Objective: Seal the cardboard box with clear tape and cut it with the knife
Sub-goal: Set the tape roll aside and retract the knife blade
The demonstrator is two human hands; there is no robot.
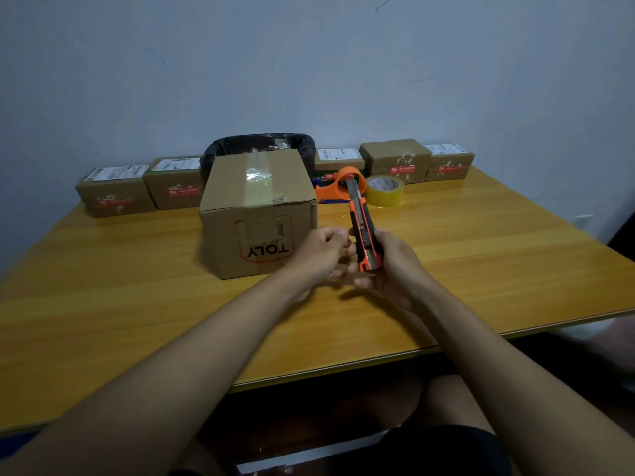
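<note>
The person sits at a yellow wooden table [481, 269] with both forearms stretched out over it. The right hand [395, 266] is wrapped around an orange and black utility knife [365, 235], gripping the handle with the blade end pointing up and away, toward the wall. The blade looks partly extended, grey against the orange. The left hand [319, 252] hovers just beside the knife with its fingers curled in; whether the fingertips actually pinch the knife or hold nothing, I cannot tell from here.

Just left of the hands stands the cardboard box [257, 211], flaps down, a strip of clear tape [257, 180] running across its top and down the near face (the printed lettering on that face reads upside down). Behind the knife lie an orange tape dispenser [340, 187] and a roll of clear tape [385, 190], side by side on the tabletop.

Along the far edge, against the wall, sits a row of small taped parcels [117, 190], and right behind the big box a bin lined with a black bag [302, 146].
</note>
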